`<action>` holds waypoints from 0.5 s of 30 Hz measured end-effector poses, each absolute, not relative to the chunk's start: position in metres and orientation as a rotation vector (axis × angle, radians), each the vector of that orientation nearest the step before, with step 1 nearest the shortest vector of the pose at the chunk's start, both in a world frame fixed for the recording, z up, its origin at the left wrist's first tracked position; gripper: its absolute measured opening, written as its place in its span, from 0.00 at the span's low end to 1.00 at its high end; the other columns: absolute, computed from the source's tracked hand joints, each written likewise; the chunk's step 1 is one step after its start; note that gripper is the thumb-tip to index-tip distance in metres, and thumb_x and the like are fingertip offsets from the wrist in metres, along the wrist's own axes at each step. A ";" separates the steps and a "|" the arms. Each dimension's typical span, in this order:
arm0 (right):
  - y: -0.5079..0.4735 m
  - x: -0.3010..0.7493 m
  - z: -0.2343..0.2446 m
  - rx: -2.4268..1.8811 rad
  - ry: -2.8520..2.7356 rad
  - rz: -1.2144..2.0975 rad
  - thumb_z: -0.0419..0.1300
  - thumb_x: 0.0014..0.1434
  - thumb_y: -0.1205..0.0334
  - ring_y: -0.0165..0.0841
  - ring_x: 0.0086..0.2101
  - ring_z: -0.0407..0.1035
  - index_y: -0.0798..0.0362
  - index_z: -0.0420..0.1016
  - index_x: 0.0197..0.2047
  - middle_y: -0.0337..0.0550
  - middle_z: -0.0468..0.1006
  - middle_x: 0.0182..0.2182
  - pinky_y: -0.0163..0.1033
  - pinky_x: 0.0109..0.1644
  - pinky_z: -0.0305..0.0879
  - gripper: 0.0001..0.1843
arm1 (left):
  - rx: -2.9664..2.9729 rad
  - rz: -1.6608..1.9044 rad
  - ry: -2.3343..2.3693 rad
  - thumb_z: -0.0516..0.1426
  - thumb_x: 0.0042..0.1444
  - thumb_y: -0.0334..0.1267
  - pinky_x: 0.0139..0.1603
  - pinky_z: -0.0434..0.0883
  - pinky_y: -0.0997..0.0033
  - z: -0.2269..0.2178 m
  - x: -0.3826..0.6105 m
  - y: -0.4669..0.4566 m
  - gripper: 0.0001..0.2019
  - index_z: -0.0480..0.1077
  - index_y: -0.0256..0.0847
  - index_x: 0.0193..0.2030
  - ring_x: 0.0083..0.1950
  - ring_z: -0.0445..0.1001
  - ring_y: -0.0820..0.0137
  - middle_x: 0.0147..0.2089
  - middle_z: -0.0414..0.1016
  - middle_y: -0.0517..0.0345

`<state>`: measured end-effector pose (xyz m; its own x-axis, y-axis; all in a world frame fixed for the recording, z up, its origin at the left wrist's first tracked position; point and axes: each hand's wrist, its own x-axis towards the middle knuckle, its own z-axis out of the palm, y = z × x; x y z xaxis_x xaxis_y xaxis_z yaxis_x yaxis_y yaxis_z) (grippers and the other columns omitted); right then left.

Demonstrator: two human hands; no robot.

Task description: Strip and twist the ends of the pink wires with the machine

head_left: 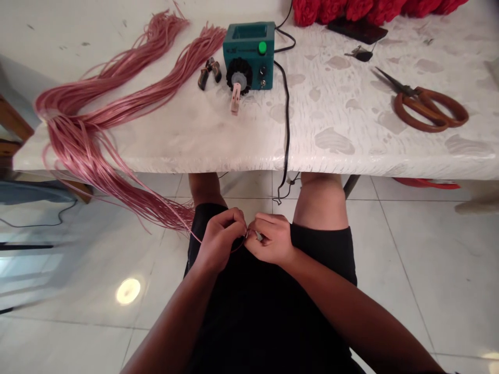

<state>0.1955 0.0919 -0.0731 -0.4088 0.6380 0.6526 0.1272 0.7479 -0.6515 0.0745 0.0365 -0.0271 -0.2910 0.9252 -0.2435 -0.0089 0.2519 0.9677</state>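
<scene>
My left hand (220, 236) and my right hand (271, 238) meet over my lap, both with fingers pinched together on a thin pink strand (238, 248). The strand loops between the fingertips and trails left toward a big bundle of pink strands (97, 130) that hangs off the table's left front edge. A second part of the bundle (175, 78) lies across the white table (331, 140). I sit with my knees under the table edge.
On the table stand a small green machine (249, 54) with a black knob, a green button and a black cable (287, 114) running down over the edge. Small pliers (208, 72), orange-handled scissors (424, 104), a dark phone (356, 29), keys and red fabric (370, 8) lie further back.
</scene>
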 end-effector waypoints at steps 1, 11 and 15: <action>0.092 0.196 -0.072 -0.584 -1.928 0.653 0.50 0.55 0.68 0.25 0.18 0.51 0.50 0.60 0.19 0.32 0.55 0.17 0.34 0.24 0.52 0.14 | 0.895 1.206 1.565 0.56 0.45 0.35 0.26 0.57 0.74 -0.027 0.075 0.036 0.06 0.62 0.39 0.22 0.27 0.59 0.76 0.25 0.60 0.63; 0.089 0.209 -0.052 -0.473 -1.913 0.845 0.55 0.62 0.63 0.25 0.22 0.59 0.51 0.72 0.37 0.33 0.62 0.24 0.32 0.26 0.60 0.05 | 1.281 1.086 1.819 0.56 0.54 0.30 0.35 0.60 0.71 0.020 0.074 0.019 0.05 0.67 0.39 0.27 0.33 0.64 0.73 0.28 0.65 0.63; 0.080 0.212 -0.039 -0.489 -1.882 0.866 0.58 0.64 0.65 0.25 0.24 0.63 0.51 0.74 0.43 0.32 0.64 0.24 0.33 0.28 0.62 0.05 | 1.419 1.074 1.843 0.55 0.58 0.32 0.34 0.62 0.72 0.035 0.073 0.012 0.05 0.67 0.40 0.30 0.33 0.65 0.73 0.30 0.66 0.62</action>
<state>0.2123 0.0804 -0.0389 -0.4485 0.6559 0.6071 -0.0342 0.6662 -0.7450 0.0730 0.0116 0.0353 -0.2731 0.9614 0.0324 0.5023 0.1138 0.8572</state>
